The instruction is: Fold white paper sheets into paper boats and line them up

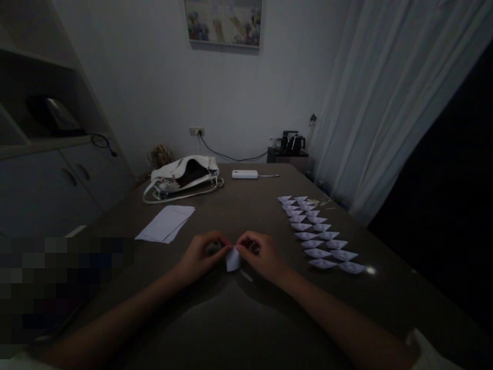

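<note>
Dim light falls on a pale wall (154,87) and a dark surface (246,329), where you pinch a small folded paper (233,261) between both hands. Your left grip (206,253) and right grip (265,253) are narrow, thumbs and fingers closing on the paper's far end, their tips almost meeting. What counts most, it seems, is the direction of the free end: it extends from your fingertips back toward you, the long axis running near to far with a slight lean to the left at the bottom. Neither hand looks clearly nearer; each has one side of the top. The paper sits midway between your hands, below the fingertips in view; whether its lower edge touches the surface, you cannot tell. Well apart to your right, paper boats (322,264) line up in two columns; to your left lie loose sheets (164,224), with a white bag (185,172) just beyond.
</note>
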`<act>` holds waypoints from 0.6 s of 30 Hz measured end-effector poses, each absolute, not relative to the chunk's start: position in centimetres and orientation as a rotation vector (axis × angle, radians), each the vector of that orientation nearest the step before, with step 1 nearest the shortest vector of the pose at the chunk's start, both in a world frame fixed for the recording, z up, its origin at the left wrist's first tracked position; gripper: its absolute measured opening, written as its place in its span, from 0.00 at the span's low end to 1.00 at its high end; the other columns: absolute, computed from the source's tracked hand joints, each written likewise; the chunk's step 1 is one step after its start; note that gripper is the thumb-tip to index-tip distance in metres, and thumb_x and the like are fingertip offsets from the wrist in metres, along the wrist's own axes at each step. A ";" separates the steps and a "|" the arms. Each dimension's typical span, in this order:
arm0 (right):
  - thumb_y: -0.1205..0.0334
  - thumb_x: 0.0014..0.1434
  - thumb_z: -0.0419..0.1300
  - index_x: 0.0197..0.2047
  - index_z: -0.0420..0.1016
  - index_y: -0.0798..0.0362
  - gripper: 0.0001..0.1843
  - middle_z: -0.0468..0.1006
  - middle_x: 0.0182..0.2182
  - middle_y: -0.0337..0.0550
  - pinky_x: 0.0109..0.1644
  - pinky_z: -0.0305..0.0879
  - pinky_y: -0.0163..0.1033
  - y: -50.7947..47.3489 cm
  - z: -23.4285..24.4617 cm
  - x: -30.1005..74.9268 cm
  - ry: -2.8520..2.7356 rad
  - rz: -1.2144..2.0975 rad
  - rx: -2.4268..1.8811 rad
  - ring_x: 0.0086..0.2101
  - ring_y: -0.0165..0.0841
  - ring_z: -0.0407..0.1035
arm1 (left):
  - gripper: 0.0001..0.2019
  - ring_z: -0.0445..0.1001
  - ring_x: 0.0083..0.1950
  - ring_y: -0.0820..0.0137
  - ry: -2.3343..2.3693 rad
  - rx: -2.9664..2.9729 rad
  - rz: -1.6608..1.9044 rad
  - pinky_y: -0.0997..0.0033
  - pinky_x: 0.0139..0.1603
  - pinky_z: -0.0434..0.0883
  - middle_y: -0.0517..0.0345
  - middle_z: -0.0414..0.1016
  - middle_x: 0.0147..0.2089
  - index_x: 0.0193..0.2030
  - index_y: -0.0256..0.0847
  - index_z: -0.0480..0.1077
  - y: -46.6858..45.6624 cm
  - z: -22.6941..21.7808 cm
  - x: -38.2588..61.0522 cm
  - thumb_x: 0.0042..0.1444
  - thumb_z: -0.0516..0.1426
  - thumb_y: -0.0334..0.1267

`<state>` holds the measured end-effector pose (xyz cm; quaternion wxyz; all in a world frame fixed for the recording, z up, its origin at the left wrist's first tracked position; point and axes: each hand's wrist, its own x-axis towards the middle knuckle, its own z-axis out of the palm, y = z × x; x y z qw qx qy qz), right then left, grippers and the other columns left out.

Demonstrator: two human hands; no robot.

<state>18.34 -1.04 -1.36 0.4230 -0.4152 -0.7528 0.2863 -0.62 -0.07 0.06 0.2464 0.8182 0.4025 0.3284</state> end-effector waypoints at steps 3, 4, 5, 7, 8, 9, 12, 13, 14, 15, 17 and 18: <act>0.65 0.56 0.57 0.32 0.71 0.54 0.04 0.73 0.25 0.38 0.31 0.61 0.31 -1.0 -1.4 18.4 -1.865 0.688 -1.018 0.27 0.27 0.67 | 0.10 0.72 0.36 0.69 1.098 2.236 0.928 0.74 0.38 0.68 0.57 0.75 0.33 0.34 0.37 0.72 -0.1 0.1 -0.6 0.56 0.54 0.40; 0.65 0.56 0.56 0.32 0.71 0.54 0.04 0.73 0.25 0.37 0.31 0.61 0.31 -1.0 -1.4 18.4 -1.860 0.683 -1.011 0.27 0.27 0.67 | 0.10 0.72 0.36 0.69 1.094 2.238 0.936 0.73 0.39 0.68 0.57 0.75 0.33 0.34 0.37 0.72 -0.1 0.0 -0.7 0.56 0.54 0.40; 0.65 0.56 0.56 0.32 0.71 0.54 0.04 0.73 0.25 0.37 0.31 0.61 0.31 -1.0 -1.4 18.4 -1.855 0.679 -1.007 0.27 0.27 0.67 | 0.10 0.72 0.36 0.69 1.090 2.240 0.943 0.73 0.39 0.68 0.57 0.75 0.33 0.34 0.37 0.72 -0.1 0.0 -0.7 0.56 0.54 0.40; 0.66 0.56 0.56 0.32 0.72 0.54 0.04 0.73 0.25 0.37 0.31 0.61 0.31 -1.0 -1.4 18.4 -1.846 0.667 -1.005 0.27 0.27 0.67 | 0.10 0.72 0.36 0.69 1.090 2.241 0.952 0.73 0.39 0.68 0.57 0.75 0.33 0.34 0.37 0.72 -0.1 0.0 -0.7 0.56 0.54 0.41; 0.66 0.56 0.56 0.32 0.72 0.54 0.04 0.73 0.25 0.38 0.31 0.62 0.31 -1.0 -1.4 18.4 -1.840 0.661 -1.006 0.27 0.27 0.67 | 0.10 0.72 0.36 0.69 1.089 2.243 0.954 0.73 0.38 0.68 0.57 0.75 0.33 0.34 0.37 0.72 -0.1 0.0 -0.7 0.56 0.54 0.41; 0.66 0.56 0.56 0.32 0.72 0.54 0.04 0.73 0.25 0.38 0.31 0.62 0.31 -1.0 -1.5 18.4 -1.838 0.656 -1.011 0.27 0.27 0.67 | 0.10 0.72 0.36 0.69 1.091 2.244 0.955 0.73 0.38 0.68 0.57 0.75 0.33 0.34 0.37 0.73 -0.1 0.0 -0.7 0.57 0.54 0.41; 0.66 0.56 0.56 0.32 0.71 0.54 0.03 0.73 0.26 0.38 0.32 0.62 0.31 -1.0 -1.4 18.4 -1.833 0.654 -1.038 0.28 0.27 0.67 | 0.10 0.72 0.36 0.69 1.092 2.250 0.950 0.73 0.38 0.68 0.57 0.75 0.33 0.34 0.38 0.73 -0.1 0.1 -0.7 0.56 0.54 0.41; 0.66 0.56 0.56 0.32 0.71 0.54 0.03 0.73 0.26 0.38 0.32 0.62 0.32 -1.0 -1.4 18.3 -1.833 0.658 -1.047 0.28 0.27 0.67 | 0.10 0.72 0.36 0.69 1.093 2.250 0.950 0.72 0.38 0.68 0.57 0.75 0.33 0.34 0.38 0.73 -0.1 0.1 -0.7 0.56 0.54 0.41; 0.66 0.56 0.56 0.32 0.71 0.54 0.03 0.73 0.26 0.38 0.32 0.63 0.32 -1.0 -1.4 18.4 -1.833 0.662 -1.053 0.28 0.28 0.67 | 0.09 0.72 0.36 0.69 1.094 2.248 0.948 0.72 0.39 0.68 0.57 0.75 0.33 0.34 0.38 0.72 -0.1 0.2 -0.6 0.56 0.54 0.40; 0.66 0.56 0.56 0.32 0.71 0.54 0.03 0.74 0.26 0.38 0.32 0.63 0.32 -1.0 -1.4 18.4 -1.833 0.663 -1.054 0.28 0.28 0.68 | 0.09 0.72 0.36 0.69 1.092 2.245 0.949 0.72 0.39 0.68 0.57 0.75 0.33 0.34 0.37 0.72 -0.1 0.2 -0.6 0.56 0.54 0.40; 0.66 0.56 0.56 0.32 0.71 0.54 0.03 0.74 0.26 0.39 0.32 0.63 0.32 -1.0 -1.3 18.4 -1.834 0.664 -1.053 0.28 0.28 0.68 | 0.10 0.72 0.37 0.69 1.088 2.239 0.948 0.72 0.39 0.68 0.56 0.75 0.33 0.34 0.37 0.72 -0.1 0.2 -0.6 0.56 0.54 0.41; 0.66 0.56 0.56 0.32 0.71 0.54 0.04 0.74 0.26 0.39 0.32 0.63 0.32 -1.0 -1.3 18.4 -1.834 0.661 -1.053 0.28 0.28 0.68 | 0.10 0.72 0.37 0.68 1.088 2.238 0.947 0.72 0.39 0.68 0.56 0.75 0.33 0.34 0.37 0.72 -0.1 0.2 -0.7 0.56 0.54 0.41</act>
